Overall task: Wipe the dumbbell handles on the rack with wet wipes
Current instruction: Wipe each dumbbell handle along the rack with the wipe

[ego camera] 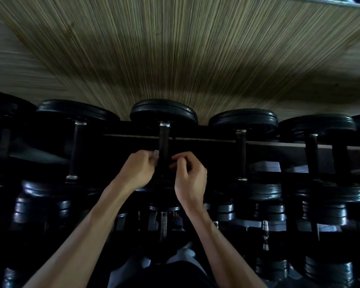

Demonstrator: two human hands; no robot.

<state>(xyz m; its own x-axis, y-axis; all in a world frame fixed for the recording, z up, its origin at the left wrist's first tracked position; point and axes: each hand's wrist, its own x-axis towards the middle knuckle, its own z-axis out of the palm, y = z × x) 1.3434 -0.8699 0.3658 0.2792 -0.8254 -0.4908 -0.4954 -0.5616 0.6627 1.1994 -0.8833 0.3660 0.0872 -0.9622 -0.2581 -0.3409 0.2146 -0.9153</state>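
Both hands at middle dumbbell handle [163, 140] on top rack [216, 140] row
Left hand [138, 170] pinches pale wipe [156, 153], right hand [188, 176] fingers curled (holding what, cannot tell); neighbouring handles not yet reached, progress unclear

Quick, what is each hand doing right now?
Left hand: fingers curled, pinching something small and pale, perhaps a wipe, beside the dumbbell handle.
Right hand: fingers curled; holding anything cannot be told.

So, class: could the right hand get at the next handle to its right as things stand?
Probably yes. The right hand is beside the middle handle, and the next handle lies bare, with only dark open space between them.
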